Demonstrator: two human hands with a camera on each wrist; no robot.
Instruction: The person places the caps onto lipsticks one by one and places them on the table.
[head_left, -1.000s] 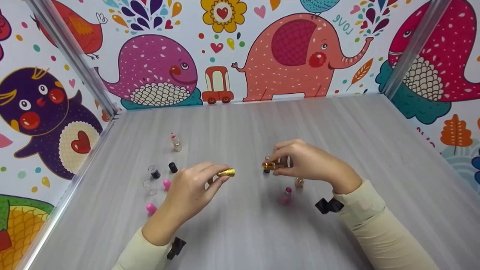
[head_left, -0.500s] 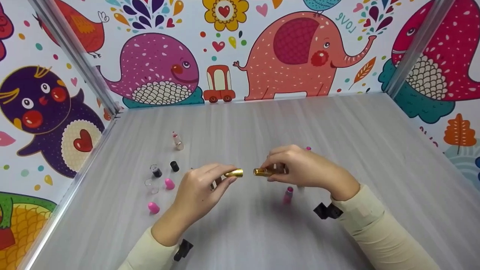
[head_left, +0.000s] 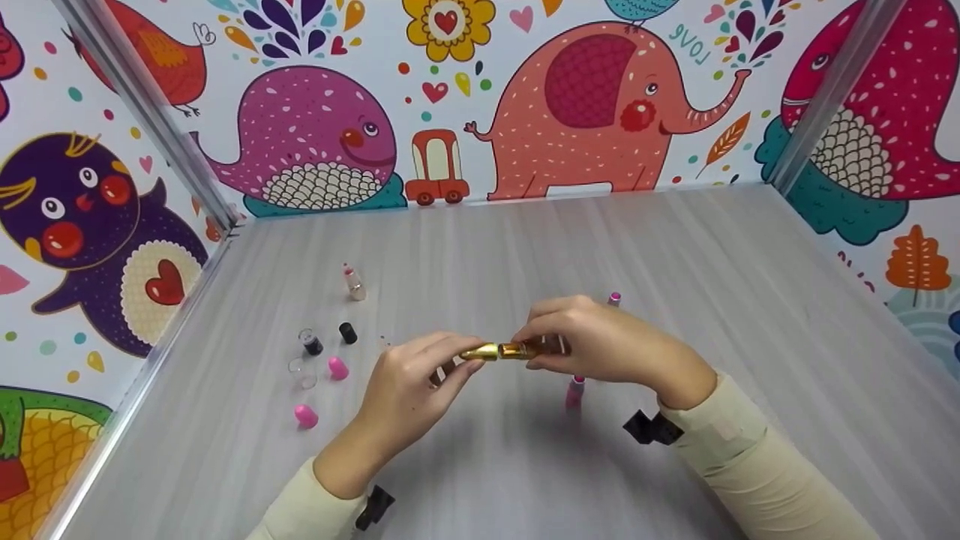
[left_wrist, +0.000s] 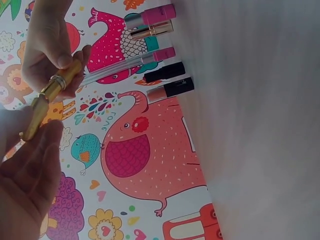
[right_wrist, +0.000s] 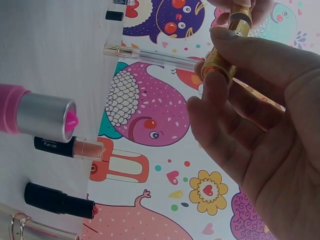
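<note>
In the head view my left hand (head_left: pixel 411 382) pinches a shiny gold lipstick cap (head_left: pixel 481 352) between thumb and fingers. My right hand (head_left: pixel 607 349) holds a gold lipstick tube (head_left: pixel 515 350) lying sideways, its end facing the cap. The two gold parts are in line and meet or nearly meet above the table. In the left wrist view the gold lipstick tube (left_wrist: pixel 54 87) runs from one hand to the other, with a pale ring along it. Fingers of my right hand (right_wrist: pixel 265 100) curl round the tube in the right wrist view.
Uncapped lipsticks stand on the right, among them a pink one (head_left: pixel 575 393), a black one (left_wrist: pixel 165 72) and a rose-gold one (left_wrist: pixel 151 30). Loose caps lie on the left: a black cap (head_left: pixel 347 333), pink cap (head_left: pixel 338 368) and clear cap (head_left: pixel 303 373). Printed panels wall the table.
My hands have come together: the left moved right with the gold cap, the right moved left and slightly nearer with the tube. The gap between the gold parts has closed or nearly closed.
</note>
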